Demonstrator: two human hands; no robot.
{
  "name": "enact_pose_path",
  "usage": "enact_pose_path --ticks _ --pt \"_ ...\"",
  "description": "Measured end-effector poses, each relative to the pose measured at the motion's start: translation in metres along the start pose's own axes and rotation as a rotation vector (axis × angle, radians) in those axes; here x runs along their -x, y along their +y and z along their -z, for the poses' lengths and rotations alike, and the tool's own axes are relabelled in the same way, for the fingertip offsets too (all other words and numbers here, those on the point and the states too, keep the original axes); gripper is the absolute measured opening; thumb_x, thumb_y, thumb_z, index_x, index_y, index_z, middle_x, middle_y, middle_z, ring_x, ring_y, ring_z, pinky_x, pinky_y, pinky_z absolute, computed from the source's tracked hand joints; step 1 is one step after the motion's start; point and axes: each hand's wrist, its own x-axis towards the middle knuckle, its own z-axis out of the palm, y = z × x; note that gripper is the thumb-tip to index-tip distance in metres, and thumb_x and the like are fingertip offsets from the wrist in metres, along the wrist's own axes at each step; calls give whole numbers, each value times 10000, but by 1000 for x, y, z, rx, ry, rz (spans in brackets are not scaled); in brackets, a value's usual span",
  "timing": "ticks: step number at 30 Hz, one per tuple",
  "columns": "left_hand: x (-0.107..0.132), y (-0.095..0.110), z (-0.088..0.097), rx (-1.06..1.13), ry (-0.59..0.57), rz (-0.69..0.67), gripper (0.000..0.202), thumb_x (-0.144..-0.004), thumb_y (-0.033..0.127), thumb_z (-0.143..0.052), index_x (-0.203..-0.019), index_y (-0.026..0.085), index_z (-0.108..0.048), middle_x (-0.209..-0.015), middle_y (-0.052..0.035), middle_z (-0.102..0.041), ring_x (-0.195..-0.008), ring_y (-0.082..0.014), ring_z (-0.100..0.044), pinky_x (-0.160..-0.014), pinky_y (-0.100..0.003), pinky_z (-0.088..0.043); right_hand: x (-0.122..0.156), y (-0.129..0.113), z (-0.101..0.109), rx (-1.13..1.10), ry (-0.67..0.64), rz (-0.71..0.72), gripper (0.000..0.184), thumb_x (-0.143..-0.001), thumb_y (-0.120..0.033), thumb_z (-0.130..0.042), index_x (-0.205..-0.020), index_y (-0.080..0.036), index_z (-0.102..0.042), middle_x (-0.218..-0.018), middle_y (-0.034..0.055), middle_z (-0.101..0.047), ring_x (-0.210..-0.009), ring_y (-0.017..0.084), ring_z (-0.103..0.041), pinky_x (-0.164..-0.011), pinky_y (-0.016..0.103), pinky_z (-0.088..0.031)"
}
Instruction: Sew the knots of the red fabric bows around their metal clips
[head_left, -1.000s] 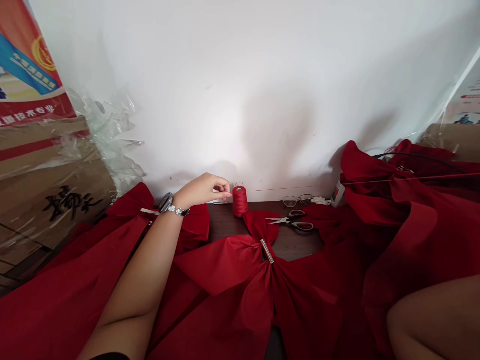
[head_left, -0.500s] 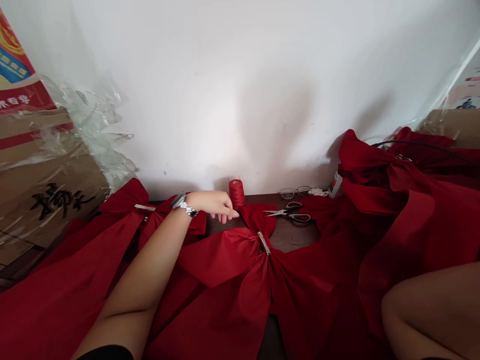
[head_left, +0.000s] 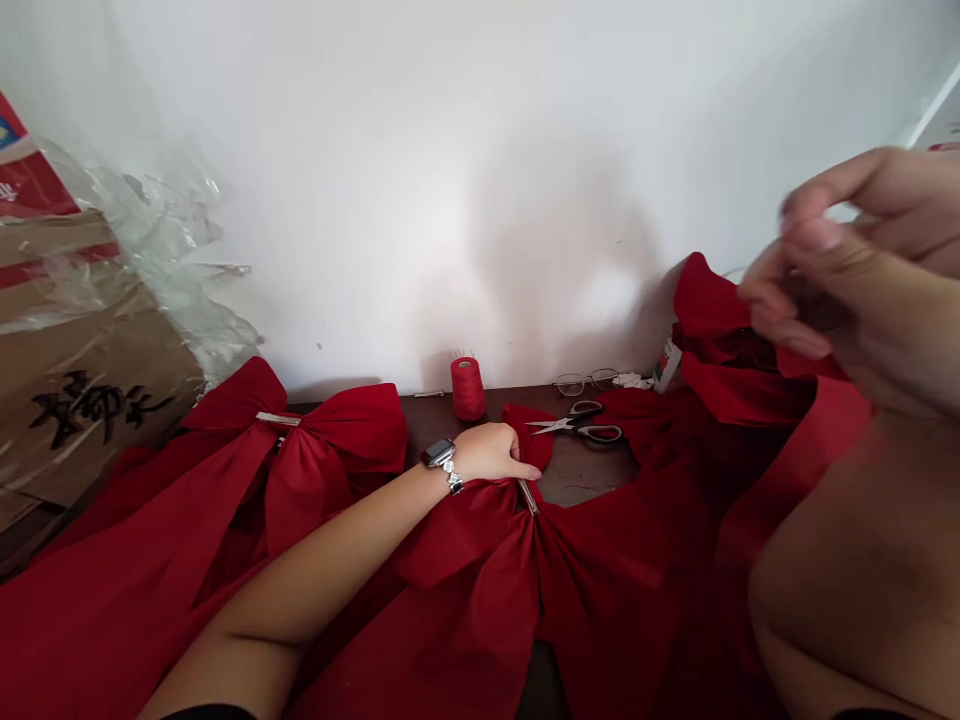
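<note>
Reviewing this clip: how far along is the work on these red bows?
Done: the red fabric bow at left looks finished, its silver metal clip set across the centre. In hand: the left hand presses the middle red bow; the blurred right hand pinches something too small to tell. Still left: a red thread spool and black-handled scissors lie untouched on the dark table.

Since a moment ago, our left hand (head_left: 487,452) has moved from the thread spool (head_left: 468,390) onto the red bow (head_left: 465,530), and our right hand (head_left: 847,270) has risen into view, blurred.
</note>
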Motion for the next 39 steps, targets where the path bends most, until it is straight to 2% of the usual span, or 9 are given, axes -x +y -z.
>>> enact_pose_path --ticks 4,9,11,15,19,25,32,36,39 --pt "-3 -2 2 126 -49 -48 283 -718 388 -661 -877 165 -586 -832 -19 -691 -680 -132 -597 -589 -219 -401 -2 -1 -10 62 -39 19 253 -848 -431 -659 -841 -217 -525 -567 -17 -491 -450 81 -384 -399 220 -271" --pt "4 -2 7 128 -121 -37 685 -599 651 -716 -1031 158 -519 -798 -15 -656 -646 -149 -571 -557 -233 -382 -1 -2 -6 21 4 24 230 -850 -397 -668 -832 -214 -530 -518 -22 -461 -451 86 -393 -387 227 -239" --pt "7 0 6 48 -162 -38 722 -578 678 -719 -1041 160 -525 -746 -1 -632 -620 -152 -554 -554 -238 -364 -1 -3 -5 25 13 29 222 -853 -389 -667 -831 -210 -537 -525 -17 -472 -453 83 -399 -387 229 -226" --pt "8 4 7 -54 -195 -50 583 -651 533 -742 -1068 175 -547 -730 12 -632 -622 -155 -566 -569 -236 -375 0 -4 -5 55 3 33 213 -856 -380 -663 -829 -214 -533 -527 -26 -472 -448 72 -387 -400 240 -214" --pt "15 6 23 -142 -158 -12 424 -668 314 -710 -1048 186 -573 -716 12 -644 -618 -164 -580 -555 -239 -371 0 -3 -3 76 25 41 194 -877 -374 -639 -838 -214 -537 -549 -26 -484 -456 61 -388 -425 254 -231" --pt "58 12 63 -324 50 85 352 -641 181 -577 -991 219 -566 -719 -13 -647 -625 -208 -579 -538 -269 -305 -1 0 -4 73 14 48 187 -882 -362 -636 -829 -212 -537 -553 -22 -475 -456 66 -390 -412 242 -232" --pt "115 36 89 -264 337 -51 209 -710 158 -499 -893 254 -467 -558 99 -542 -488 -107 -468 -495 -226 -290 -4 3 -25 -51 -192 45 160 -904 -339 -596 -838 -209 -528 -655 -2 -563 -496 79 -468 -441 225 -351" --pt "140 53 86 -263 649 -164 192 -728 118 -497 -865 240 -440 -560 113 -454 -467 -66 -393 -526 -193 -315 0 7 -43 -188 -536 8 124 -934 -324 -557 -880 -213 -544 -990 41 -662 -932 143 -643 -784 262 -522" --pt "149 62 80 -292 709 -296 190 -729 80 -495 -816 227 -411 -540 117 -357 -446 -54 -331 -511 -187 -284 4 7 -60 -252 -774 13 134 -952 -313 -524 -878 -204 -545 -1199 46 -627 -1047 154 -619 -912 305 -497"
